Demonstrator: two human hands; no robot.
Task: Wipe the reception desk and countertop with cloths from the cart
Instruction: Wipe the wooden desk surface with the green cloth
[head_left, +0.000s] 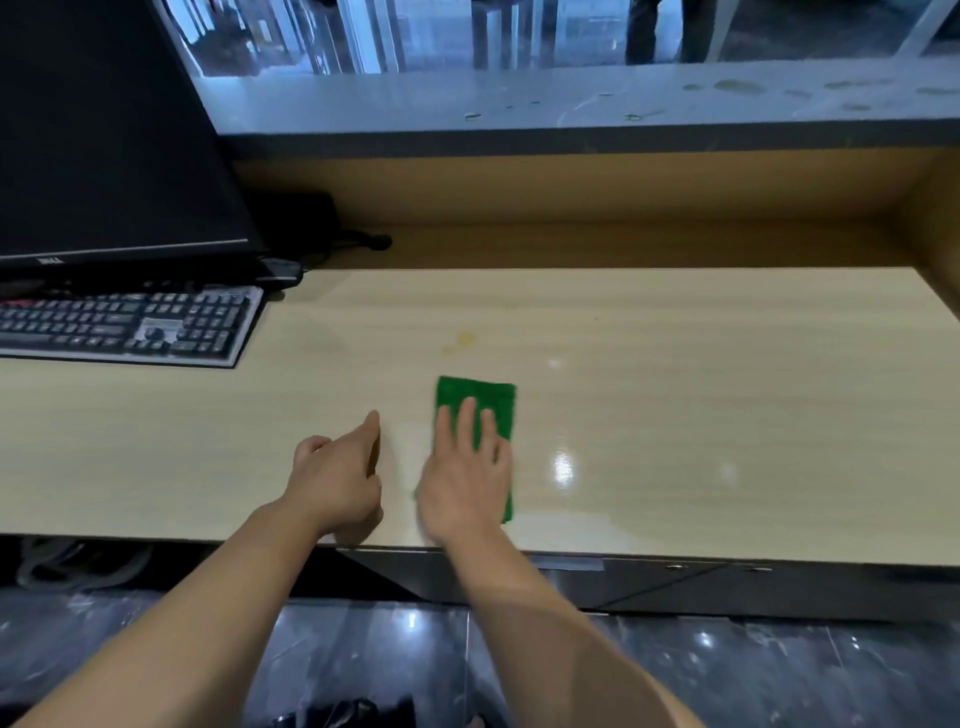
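Note:
A folded green cloth (485, 402) lies flat on the light wooden desk (675, 395), near its front edge. My right hand (465, 475) presses down on the cloth with fingers spread, covering its lower half. Beside it, my left hand (337, 480) rests on the desk edge, index finger stretched forward and the other fingers curled, holding nothing. A yellowish stain (462, 340) marks the desk just beyond the cloth. Above and behind runs the grey raised countertop (519, 104), spotted with several dried marks (737, 87).
A black monitor (104, 135) and a dark keyboard (124, 327) fill the desk's left end. A black adapter with cable (332, 228) sits behind them. A wooden wall (935, 218) closes the right side. Someone's legs (670, 26) stand beyond the counter.

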